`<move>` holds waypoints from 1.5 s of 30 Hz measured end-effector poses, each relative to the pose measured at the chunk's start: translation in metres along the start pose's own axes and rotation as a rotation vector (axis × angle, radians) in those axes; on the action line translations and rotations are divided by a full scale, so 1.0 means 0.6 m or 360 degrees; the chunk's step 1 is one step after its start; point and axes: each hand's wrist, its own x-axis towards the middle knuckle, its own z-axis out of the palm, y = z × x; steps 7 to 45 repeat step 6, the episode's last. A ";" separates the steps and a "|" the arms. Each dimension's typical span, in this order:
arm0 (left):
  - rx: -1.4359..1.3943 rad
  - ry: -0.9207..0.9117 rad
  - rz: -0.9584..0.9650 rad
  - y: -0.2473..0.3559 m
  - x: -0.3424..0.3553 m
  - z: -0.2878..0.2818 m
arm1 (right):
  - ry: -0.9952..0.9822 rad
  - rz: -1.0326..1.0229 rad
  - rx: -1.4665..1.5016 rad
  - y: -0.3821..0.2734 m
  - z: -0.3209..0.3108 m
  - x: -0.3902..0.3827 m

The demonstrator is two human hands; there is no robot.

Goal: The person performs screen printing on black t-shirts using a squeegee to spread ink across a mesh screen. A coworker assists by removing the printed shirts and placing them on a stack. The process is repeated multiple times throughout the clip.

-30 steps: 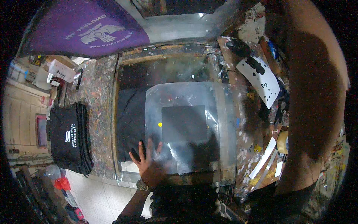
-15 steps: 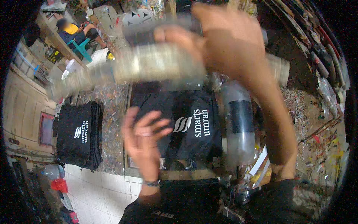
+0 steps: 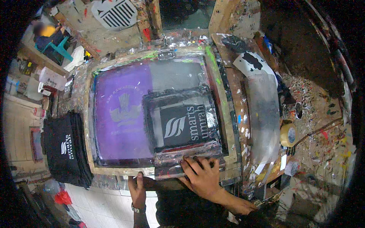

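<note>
Paint-spattered wood surrounds you: a workshop tabletop [image 3: 323,125] crusted with dried ink in many colours.

Your right hand [image 3: 201,176] lies flat, fingers spread, on the near edge of a screen-printing frame [image 3: 224,114], just at the taped, ink-smeared border below the stencil window. This grip is open and pressing down, not pinching anything. Your left hand [image 3: 137,188], with a watch on its wrist, rests against the near wooden rail of the same frame, fingers pointing away from you; whether they curl under the rail cannot be told.

The frame lies flat on the tabletop directly ahead of you. Its mesh is purple on the left [image 3: 121,110], carrying a pale crest design, and grey at the upper right. Nearer your right hand, a dark square window [image 3: 184,123] shows a white logo with lettering.

To your left, beside the frame, sits a stack of folded black shirts [image 3: 66,148] printed with the same white logo. To your right, a clear plastic sheet [image 3: 264,114] lies along the tabletop. Beyond it are a roll of tan tape [image 3: 288,135] and a small dark pot [image 3: 293,111]. At the far left, a person [image 3: 47,34] sits near a teal chair [image 3: 59,47].
</note>
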 end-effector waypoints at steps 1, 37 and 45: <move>-0.0027 -0.0001 -0.0041 -0.012 0.001 -0.006 | -0.0009 0.0005 0.0011 0.000 0.001 0.002; -0.0115 0.0045 -0.0145 0.001 -0.001 0.002 | -0.0101 0.0027 0.0032 0.003 -0.008 0.015; -0.0115 0.0045 -0.0145 0.001 -0.001 0.002 | -0.0101 0.0027 0.0032 0.003 -0.008 0.015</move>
